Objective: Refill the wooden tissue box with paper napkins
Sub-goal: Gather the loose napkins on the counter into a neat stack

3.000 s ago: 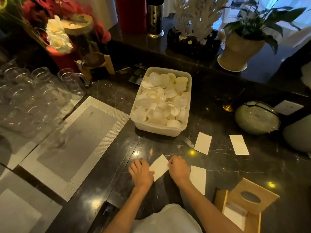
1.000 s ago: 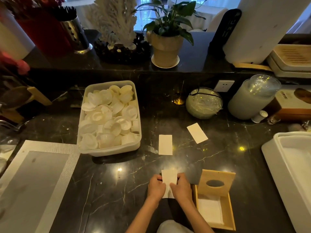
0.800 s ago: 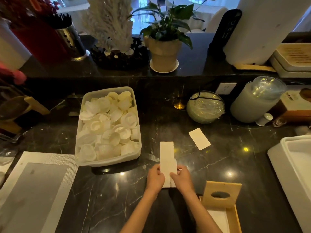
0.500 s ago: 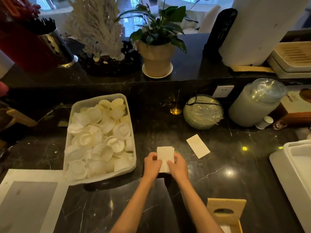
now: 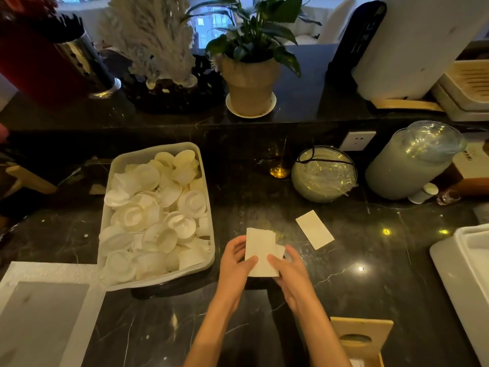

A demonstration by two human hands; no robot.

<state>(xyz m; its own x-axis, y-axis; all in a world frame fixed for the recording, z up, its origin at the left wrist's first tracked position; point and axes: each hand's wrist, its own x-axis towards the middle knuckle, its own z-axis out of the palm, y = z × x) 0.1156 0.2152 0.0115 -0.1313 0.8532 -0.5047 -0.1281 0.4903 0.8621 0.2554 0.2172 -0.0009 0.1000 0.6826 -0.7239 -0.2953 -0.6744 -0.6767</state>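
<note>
Both hands hold a small stack of white paper napkins [image 5: 260, 250] over the dark marble counter. My left hand [image 5: 235, 260] grips its left edge, thumb on top. My right hand [image 5: 289, 268] grips the lower right edge. One more folded napkin [image 5: 314, 229] lies flat on the counter to the right of the stack. The wooden tissue box [image 5: 361, 340] stands at the bottom right with its slotted lid tilted up; only its top part shows, cut off by the frame's lower edge.
A plastic tub [image 5: 206, 263] full of white lids sits left of my hands. A round glass bowl [image 5: 324, 174], a tall lidded container [image 5: 412, 160] and a white tray [image 5: 460, 263] stand to the right. A grey placemat [image 5: 47, 313] lies at bottom left. A potted plant [image 5: 250, 86] is on the raised ledge.
Both hands moved away from the box and picked up the napkin that lay ahead, adding it to the stack. One napkin remains on the counter. The view shifted forward.
</note>
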